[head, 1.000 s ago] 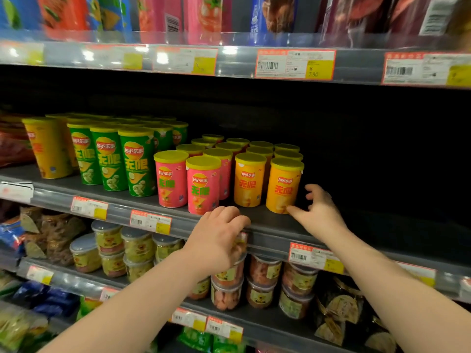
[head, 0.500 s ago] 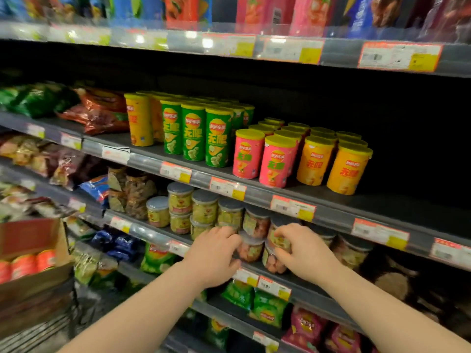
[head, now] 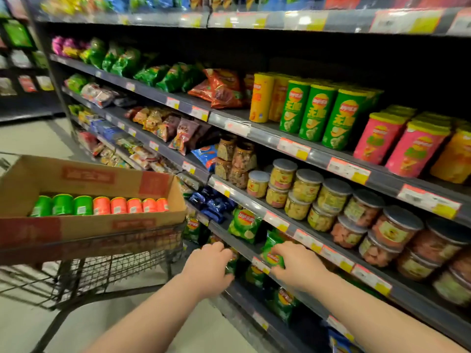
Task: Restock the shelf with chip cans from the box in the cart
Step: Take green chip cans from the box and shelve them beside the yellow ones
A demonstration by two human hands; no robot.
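- Since half a second ago the view has swung left: the box (head: 86, 228) in the cart (head: 114, 263) now shows whole, with green and orange boxed cans (head: 102, 205) lying in a row inside.
- Both hands have dropped. The left hand (head: 207, 266) and right hand (head: 295, 266) hang right of the box, fingers loosely bent, holding nothing.
- Up and right of the box, standing cans (head: 313, 112) on the shelf (head: 318, 156) read Lay's 无限.

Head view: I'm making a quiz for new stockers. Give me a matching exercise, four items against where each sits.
1 cardboard box
2 upright green cans
3 clear jars
4 orange cans

a left of the pink cans
b inside the box
c on the wire cart
d shelf below the green cans

Pairs: 1-c, 2-a, 3-d, 4-b
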